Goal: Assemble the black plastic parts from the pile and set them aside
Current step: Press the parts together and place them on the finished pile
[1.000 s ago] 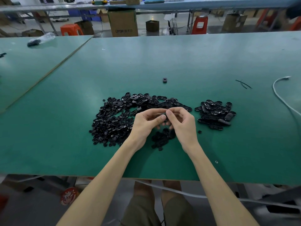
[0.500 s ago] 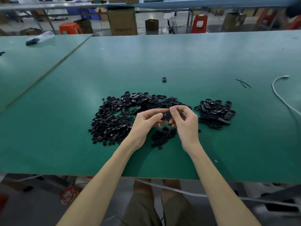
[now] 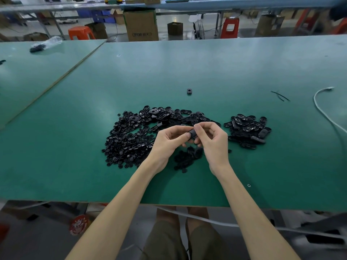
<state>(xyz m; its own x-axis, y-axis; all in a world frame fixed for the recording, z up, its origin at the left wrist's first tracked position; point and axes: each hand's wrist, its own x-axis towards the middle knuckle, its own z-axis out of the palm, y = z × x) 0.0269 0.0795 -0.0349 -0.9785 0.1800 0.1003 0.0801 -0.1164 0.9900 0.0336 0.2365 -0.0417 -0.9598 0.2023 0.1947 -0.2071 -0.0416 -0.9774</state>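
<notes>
Just over the green bench, beside the pile of black plastic parts, the left grip and right grip are together pinching one small black oval plastic part between their fingertips.

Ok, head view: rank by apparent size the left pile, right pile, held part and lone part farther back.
1. left pile
2. right pile
3. held part and lone part: unsure, since the held one is nearer and partly covered.
</notes>
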